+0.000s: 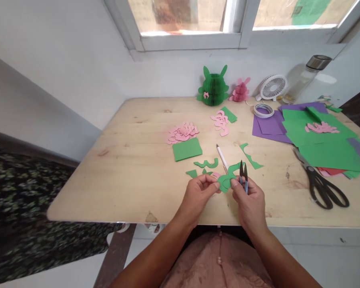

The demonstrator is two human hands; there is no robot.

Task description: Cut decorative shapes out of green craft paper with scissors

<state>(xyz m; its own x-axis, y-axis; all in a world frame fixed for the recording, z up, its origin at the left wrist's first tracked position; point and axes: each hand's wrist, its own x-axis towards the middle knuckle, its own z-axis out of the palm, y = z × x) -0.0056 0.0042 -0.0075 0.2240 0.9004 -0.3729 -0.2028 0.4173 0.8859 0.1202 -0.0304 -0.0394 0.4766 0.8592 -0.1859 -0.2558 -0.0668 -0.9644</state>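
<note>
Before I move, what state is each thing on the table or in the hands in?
Green cutout: pinched by left hand and right hand.
Snips: in right hand, blades parted.
Black scissors: lying down, blades look closed.
Pen: lying down, cap unclear.
Green paper figure: standing.
Pink paper figure: standing.
Fan: upright, blades look still.
Bottle: lid on.
Tape roll: lying flat.

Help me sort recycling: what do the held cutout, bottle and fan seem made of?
Cutout: matte paper or card, flat and crisply cut. Bottle: clear glass or plastic, see-through; cap silvery, likely metal. Fan: probably matte plastic; fine white ribs.
</note>
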